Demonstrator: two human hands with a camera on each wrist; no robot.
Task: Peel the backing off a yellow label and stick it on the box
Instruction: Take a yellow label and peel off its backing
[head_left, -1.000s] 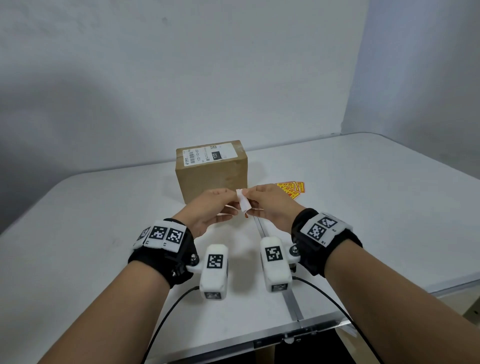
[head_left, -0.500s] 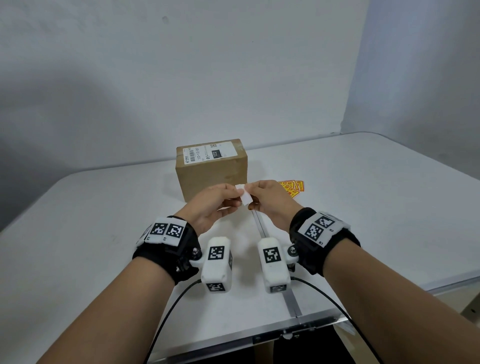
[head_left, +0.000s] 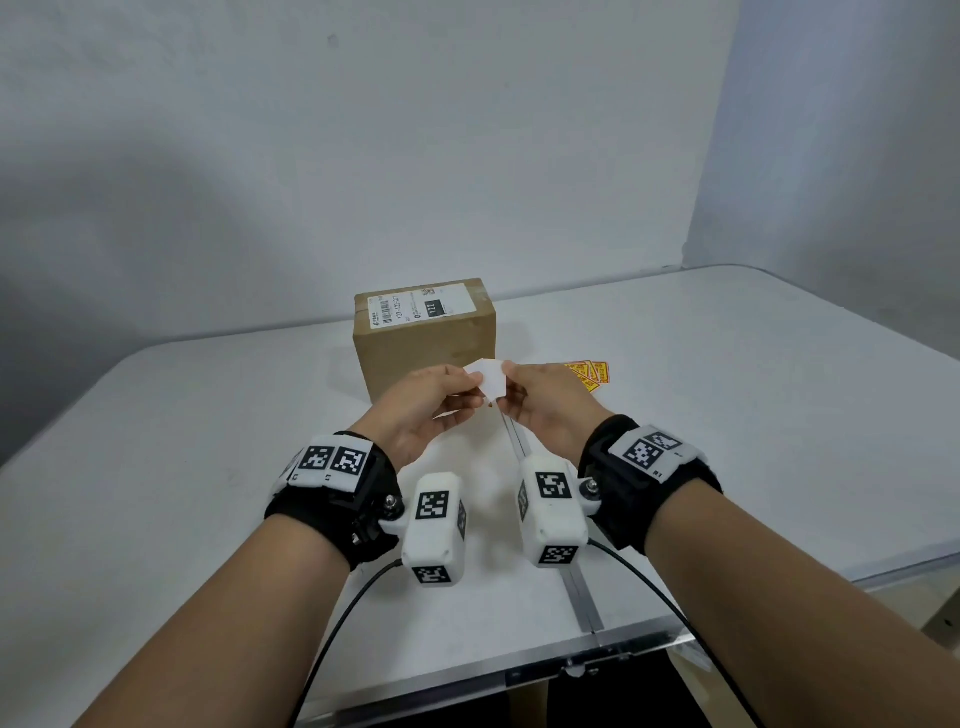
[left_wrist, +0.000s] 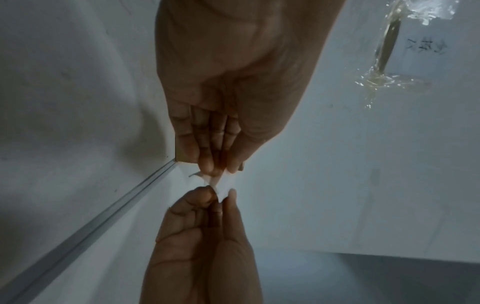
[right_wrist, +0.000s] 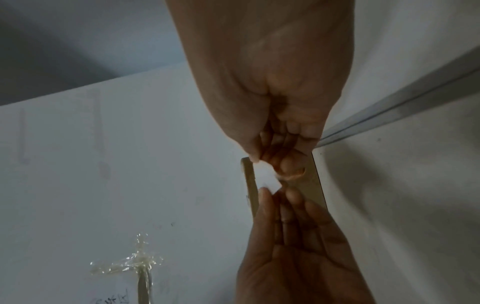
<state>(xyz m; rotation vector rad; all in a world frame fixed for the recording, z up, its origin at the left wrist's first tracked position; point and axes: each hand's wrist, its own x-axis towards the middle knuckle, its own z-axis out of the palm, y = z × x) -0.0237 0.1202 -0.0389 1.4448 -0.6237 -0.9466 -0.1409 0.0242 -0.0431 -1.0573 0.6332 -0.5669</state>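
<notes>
Both hands, left (head_left: 431, 402) and right (head_left: 540, 400), pinched 1 label (head_left: 488, 382), white side up, just before the box (head_left: 423, 338). Risk: uneven pulling could tear the backing or fold adhesive onto itself.

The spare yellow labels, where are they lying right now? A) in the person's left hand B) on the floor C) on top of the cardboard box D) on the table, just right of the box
D: in the head view the yellow labels lie flat on the table, to the right of the box.
</notes>
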